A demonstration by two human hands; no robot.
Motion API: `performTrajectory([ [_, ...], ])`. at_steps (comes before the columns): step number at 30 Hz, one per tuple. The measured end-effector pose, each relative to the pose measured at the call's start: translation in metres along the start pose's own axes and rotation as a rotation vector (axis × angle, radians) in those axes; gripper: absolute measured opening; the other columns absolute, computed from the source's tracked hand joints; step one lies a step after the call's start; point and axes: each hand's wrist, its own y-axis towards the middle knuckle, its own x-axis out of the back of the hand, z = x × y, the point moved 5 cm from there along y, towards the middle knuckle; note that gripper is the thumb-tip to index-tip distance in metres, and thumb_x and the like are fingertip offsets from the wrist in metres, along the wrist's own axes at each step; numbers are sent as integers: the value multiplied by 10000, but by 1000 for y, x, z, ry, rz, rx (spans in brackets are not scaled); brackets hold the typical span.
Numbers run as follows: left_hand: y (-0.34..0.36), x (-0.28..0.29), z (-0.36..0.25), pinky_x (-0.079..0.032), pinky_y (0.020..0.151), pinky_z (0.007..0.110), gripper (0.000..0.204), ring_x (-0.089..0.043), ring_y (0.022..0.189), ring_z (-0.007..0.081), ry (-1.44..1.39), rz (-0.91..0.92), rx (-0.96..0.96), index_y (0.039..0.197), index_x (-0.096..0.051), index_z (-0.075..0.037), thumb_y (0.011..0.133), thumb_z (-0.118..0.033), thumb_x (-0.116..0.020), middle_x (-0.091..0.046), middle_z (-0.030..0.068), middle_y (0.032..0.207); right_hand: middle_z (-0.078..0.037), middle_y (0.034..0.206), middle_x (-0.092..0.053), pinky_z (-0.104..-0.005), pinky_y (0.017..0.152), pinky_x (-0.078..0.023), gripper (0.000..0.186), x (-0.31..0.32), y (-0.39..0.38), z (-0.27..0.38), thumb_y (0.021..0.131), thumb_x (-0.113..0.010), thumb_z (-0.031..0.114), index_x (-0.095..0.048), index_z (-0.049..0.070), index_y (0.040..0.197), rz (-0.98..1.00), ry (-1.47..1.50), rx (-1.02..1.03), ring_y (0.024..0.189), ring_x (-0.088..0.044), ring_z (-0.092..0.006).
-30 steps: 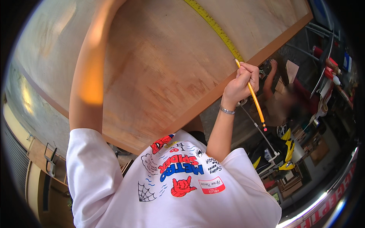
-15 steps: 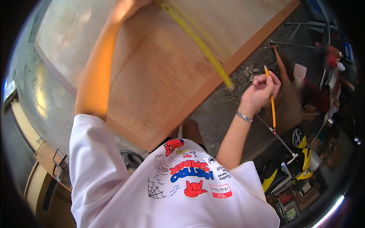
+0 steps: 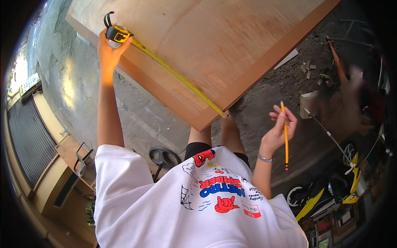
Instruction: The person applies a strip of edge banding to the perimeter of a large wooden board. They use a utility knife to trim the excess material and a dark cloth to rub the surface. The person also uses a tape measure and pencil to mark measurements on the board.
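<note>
My left hand (image 3: pixel 111 51) is closed round a black and yellow tape measure (image 3: pixel 119 34) with a black wrist strap, at the left edge of a brown wooden panel (image 3: pixel 182 53). The yellow blade (image 3: pixel 178 75) runs out from it across the panel, and its hooked end lies by the edge nearest my legs. Off the panel's right side, my right hand (image 3: pixel 280 131) pinches a yellow pencil (image 3: pixel 285 142), its dark tip up and its pink eraser down. A metal bracelet (image 3: pixel 265 158) circles that wrist.
Another person (image 3: pixel 341 95), partly blurred, is low at the right, one arm stretched out. Wood scraps (image 3: pixel 307 68) lie on the grey floor (image 3: pixel 256 120). A yellow and black motorcycle (image 3: pixel 326 194) stands lower right, and a round dark base (image 3: pixel 164 158) is left of my legs.
My left hand has come nearer and to the left in view with the tape measure, now fully seen. The blade's end now lies near the panel's near corner. My right hand, still holding the pencil, is lower.
</note>
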Motion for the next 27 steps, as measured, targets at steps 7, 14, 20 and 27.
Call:
performTrajectory([
  [7,10,-12,38,-552,885,326,728,-712,995,195,-181,-52,-99,1248,-562,24,742,-318,-958,-727,121,1090,-160,857,-722,-259,640,-552,120,-114,-125,21,950,-565,-13,-633,-37,1045,315,-53,433,702,-652,-140],
  [14,7,-9,32,-551,891,303,726,-720,995,181,96,9,-31,1253,-534,59,775,-302,-944,-724,139,1120,-94,694,-654,-265,538,-480,128,-144,-132,7,846,-539,-78,-658,-32,840,51,-78,324,559,-579,-143],
  [20,8,-7,29,-548,871,355,821,-708,981,227,124,-29,4,1244,-575,23,715,-485,-943,-725,131,1099,-59,753,-658,-209,541,-413,159,-151,-133,9,826,-514,-87,-666,-38,825,14,-111,325,618,-521,-75],
  [27,5,-8,26,-554,860,376,840,-710,966,255,41,-29,-17,1263,-555,25,714,-478,-943,-717,153,1092,-78,730,-686,-240,549,-460,156,-149,-133,1,847,-516,-93,-656,-27,828,18,-113,340,597,-588,-103],
])
